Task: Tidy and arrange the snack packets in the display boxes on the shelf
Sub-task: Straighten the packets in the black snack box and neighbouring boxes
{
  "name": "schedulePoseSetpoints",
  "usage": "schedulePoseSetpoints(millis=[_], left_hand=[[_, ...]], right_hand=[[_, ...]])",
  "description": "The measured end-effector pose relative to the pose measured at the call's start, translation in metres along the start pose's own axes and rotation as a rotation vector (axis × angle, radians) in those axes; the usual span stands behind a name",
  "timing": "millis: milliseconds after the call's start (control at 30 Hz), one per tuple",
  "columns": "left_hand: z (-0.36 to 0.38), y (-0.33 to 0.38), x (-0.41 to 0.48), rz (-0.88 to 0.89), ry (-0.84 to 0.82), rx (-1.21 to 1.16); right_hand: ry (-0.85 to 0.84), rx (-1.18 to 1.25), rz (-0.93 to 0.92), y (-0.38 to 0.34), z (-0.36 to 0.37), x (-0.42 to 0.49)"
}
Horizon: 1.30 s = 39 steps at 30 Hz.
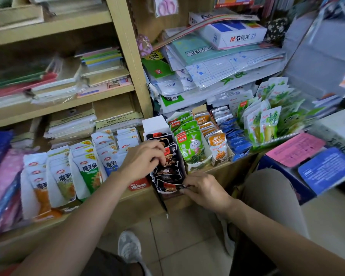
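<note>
A narrow white display box [155,124] stands on the low shelf, filled with a row of black snack packets [166,172]. My left hand [142,158] reaches into the middle of that row, its fingers curled among the packets and pinching one. My right hand [204,189] is at the box's front end and pinches the edge of the front black packet [168,187]. To the left stand rows of white packets [88,166]. On the right are green packets [191,148], orange packets [218,146] and blue packets [237,140] in their own boxes.
Stacks of paper and folders [217,66] pile up behind the snack boxes. A wooden shelf upright [131,56] divides the stationery shelves. A pink card [296,149] and a blue card [327,170] lie at right. My shoe [129,248] stands on the tiled floor below.
</note>
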<state>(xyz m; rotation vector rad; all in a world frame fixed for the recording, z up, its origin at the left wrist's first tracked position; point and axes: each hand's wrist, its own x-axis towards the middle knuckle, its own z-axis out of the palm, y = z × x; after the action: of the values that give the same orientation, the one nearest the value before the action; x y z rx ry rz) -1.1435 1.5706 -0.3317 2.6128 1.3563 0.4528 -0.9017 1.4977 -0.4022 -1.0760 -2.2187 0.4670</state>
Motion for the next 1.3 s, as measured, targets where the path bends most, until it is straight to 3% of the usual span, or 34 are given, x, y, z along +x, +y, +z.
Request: schedulePoseSetpoints(millis=[133,233,333,500,733,867,967,1033,1200,1300], left_hand=[[-0.002,0.005,0.000,0.006,-0.181,0.037],[-0.007,0.018,0.010,0.025,-0.309,0.261],[-0.005,0.034,0.017,0.083,-0.318,0.449],[-0.004,0.033,0.023,0.128,-0.322,0.431],[0.008,0.034,0.014,0.212,-0.382,0.439],[-0.007,0.023,0.021,0.006,-0.313,0.180],[-0.024,0.008,0.030,-0.108,-0.253,0.088],[-0.029,-0.001,0.036,-0.173,-0.332,0.057],[-0.030,-0.007,0.049,-0.250,-0.499,0.027],[-0.024,0.006,0.048,-0.221,-0.431,0.166]], right_hand=[[-0.003,-0.053,-0.108,-0.001,0.002,-0.003],[0.007,-0.083,-0.191,0.000,0.007,-0.011],[0.029,-0.089,-0.212,0.005,0.013,-0.019],[0.073,-0.050,-0.190,0.002,0.013,-0.021],[0.070,-0.014,-0.067,0.000,0.012,-0.015],[0.104,0.020,0.014,-0.005,0.007,-0.005],[0.160,0.124,0.231,-0.003,0.001,0.010],[0.178,0.116,0.365,0.003,-0.004,0.026],[0.004,-0.014,0.466,-0.002,-0.009,0.065],[-0.054,-0.055,0.459,-0.007,-0.008,0.068]])
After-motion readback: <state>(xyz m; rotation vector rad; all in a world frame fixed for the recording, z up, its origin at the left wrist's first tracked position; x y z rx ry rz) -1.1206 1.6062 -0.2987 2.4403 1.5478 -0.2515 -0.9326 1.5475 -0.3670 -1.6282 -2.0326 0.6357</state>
